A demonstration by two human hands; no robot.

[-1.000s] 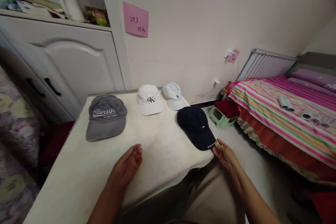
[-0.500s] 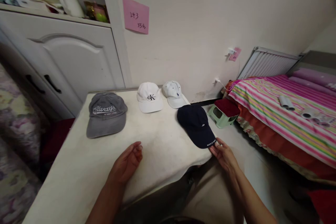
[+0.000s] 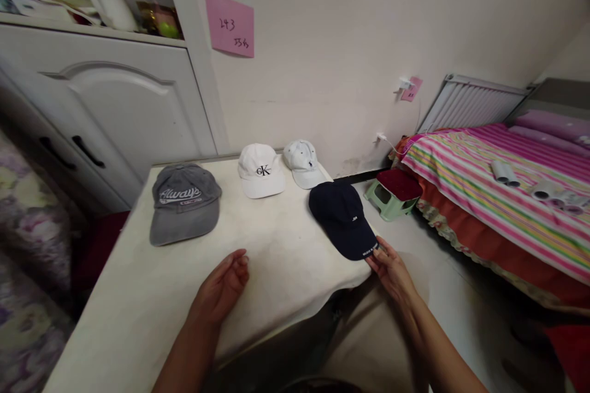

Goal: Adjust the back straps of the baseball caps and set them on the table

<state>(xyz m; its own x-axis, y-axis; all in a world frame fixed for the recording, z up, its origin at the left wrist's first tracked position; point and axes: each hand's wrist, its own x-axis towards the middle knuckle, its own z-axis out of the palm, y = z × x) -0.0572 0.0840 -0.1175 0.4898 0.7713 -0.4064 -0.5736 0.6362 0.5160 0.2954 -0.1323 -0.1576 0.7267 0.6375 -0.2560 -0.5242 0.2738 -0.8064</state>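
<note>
My right hand (image 3: pixel 391 270) pinches the front edge of the brim of a navy baseball cap (image 3: pixel 338 212), thumb on top and fingers below. This cap lies at the table's right edge. Loosely curled at the front of the table, my left hand (image 3: pixel 224 285) shows nothing in its closed fingers. A grey baseball cap (image 3: pixel 184 206) with "Always" lettering sits at the table's left side. Toward the back are a white baseball cap (image 3: pixel 260 171) with black letters and a pale baseball cap (image 3: pixel 304 163) with a small dark emblem.
The caps lie on a cream-covered table (image 3: pixel 271 282) against the wall. A white cabinet (image 3: pixel 124 104) stands behind on the left, beside a floral curtain (image 3: pixel 27 258). On the right are a green stool (image 3: pixel 391 196) with a red top and a striped bed (image 3: pixel 498 196).
The view has shifted slightly. My right hand keeps its hold on the navy cap's brim, and the caps and my left hand stay in place.
</note>
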